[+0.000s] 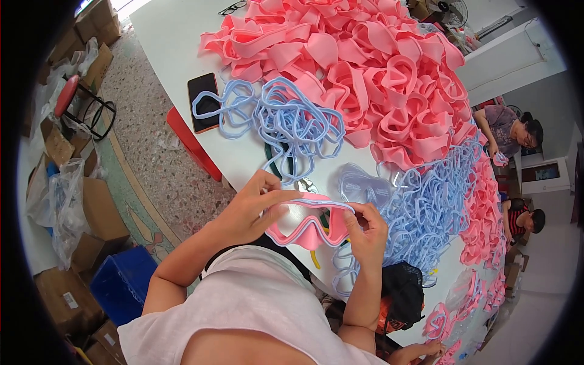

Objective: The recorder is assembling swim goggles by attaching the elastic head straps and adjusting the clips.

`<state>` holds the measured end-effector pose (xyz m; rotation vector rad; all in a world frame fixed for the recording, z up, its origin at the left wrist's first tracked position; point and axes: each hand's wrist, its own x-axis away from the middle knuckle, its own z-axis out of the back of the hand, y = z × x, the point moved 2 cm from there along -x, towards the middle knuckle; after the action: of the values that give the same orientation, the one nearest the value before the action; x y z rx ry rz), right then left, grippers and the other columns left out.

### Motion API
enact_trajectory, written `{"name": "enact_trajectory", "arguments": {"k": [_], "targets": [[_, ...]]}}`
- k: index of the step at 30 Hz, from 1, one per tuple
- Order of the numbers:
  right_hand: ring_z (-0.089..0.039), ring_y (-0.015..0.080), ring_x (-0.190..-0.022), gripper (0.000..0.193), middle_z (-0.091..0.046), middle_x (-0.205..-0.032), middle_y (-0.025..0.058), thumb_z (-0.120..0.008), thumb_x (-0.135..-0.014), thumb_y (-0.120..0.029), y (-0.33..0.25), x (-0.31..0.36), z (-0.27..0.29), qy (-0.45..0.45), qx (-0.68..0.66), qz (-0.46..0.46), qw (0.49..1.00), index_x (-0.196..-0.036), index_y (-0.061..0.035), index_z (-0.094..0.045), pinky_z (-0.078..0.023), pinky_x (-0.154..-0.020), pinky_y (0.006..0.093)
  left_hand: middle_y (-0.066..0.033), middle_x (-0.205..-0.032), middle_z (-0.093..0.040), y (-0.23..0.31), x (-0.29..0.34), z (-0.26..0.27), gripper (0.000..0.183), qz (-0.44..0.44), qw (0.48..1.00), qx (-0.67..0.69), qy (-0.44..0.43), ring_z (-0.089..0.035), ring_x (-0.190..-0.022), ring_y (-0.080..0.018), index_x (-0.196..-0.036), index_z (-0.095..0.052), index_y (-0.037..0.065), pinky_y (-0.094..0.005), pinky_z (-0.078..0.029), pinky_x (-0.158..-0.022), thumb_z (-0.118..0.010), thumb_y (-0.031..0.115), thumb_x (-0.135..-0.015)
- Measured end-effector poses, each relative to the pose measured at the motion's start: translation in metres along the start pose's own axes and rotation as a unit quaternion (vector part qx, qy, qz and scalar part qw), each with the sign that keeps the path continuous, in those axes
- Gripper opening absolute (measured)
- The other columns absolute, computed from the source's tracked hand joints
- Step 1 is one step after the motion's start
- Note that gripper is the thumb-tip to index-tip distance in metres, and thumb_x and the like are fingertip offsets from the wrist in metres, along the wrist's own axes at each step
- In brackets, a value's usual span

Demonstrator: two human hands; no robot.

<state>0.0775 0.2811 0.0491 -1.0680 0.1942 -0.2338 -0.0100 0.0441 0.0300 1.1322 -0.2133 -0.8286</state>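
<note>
Between my two hands is a pink diving-mask skirt (312,233) of soft material, with a pale blue rim strip (316,202) along its upper edge. My left hand (258,210) is closed at its left end, thumb and fingers pinching near the strip. My right hand (367,232) grips the right end, thumb on the near face and fingers behind. Just beyond, a clear mask lens (365,184) lies on the white table (176,45). A tangle of pale blue mask rims (292,118) sits ahead of my left hand. Something yellow and curved (315,260) shows below the skirt.
A large heap of pink skirts (377,73) covers the far table, with a heap of blue rims (420,201) to the right. A phone (204,100) lies at the left edge. A red stool (191,143), blue bin (125,283) and cartons stand left. Other people work at right.
</note>
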Motion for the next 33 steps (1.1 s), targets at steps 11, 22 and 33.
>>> {"name": "enact_trajectory", "arguments": {"k": [11, 22, 33], "targets": [[-0.060, 0.0168, -0.070, 0.016, -0.060, -0.080, 0.0084, -0.068, -0.084, -0.010, -0.020, -0.007, -0.011, -0.028, 0.056, 0.048, 0.997, -0.098, -0.0019, -0.068, -0.048, -0.065, 0.0281, -0.0150, -0.135, -0.043, -0.012, 0.008, -0.011, 0.100, -0.136, 0.984, -0.104, 0.055, -0.044, -0.121, -0.0308, -0.137, -0.038, 0.004, -0.0433, -0.037, -0.099, -0.086, 0.045, -0.059], [-0.056, 0.0248, -0.076, 0.021, -0.057, -0.079, 0.0084, -0.071, -0.079, -0.018, -0.020, -0.017, -0.027, -0.056, 0.149, 0.148, 0.976, -0.095, -0.0049, -0.068, -0.046, -0.068, 0.0354, -0.0076, -0.122, -0.053, -0.014, 0.002, -0.014, 0.091, -0.206, 0.967, -0.127, 0.073, -0.049, -0.112, -0.0259, -0.129, -0.046, 0.009, -0.0398, -0.037, -0.093, -0.088, 0.038, -0.054], [-0.058, 0.0299, -0.099, 0.031, -0.064, -0.105, 0.0109, -0.072, -0.074, -0.008, 0.017, -0.064, 0.039, 0.041, 0.342, 0.170, 0.923, -0.104, -0.0053, -0.067, -0.045, -0.089, 0.0387, -0.0149, -0.119, -0.054, -0.031, -0.002, -0.015, 0.085, -0.148, 0.976, -0.125, 0.100, -0.053, -0.106, -0.0303, -0.127, -0.045, 0.003, -0.0433, -0.036, -0.094, -0.082, 0.042, -0.061]]}}
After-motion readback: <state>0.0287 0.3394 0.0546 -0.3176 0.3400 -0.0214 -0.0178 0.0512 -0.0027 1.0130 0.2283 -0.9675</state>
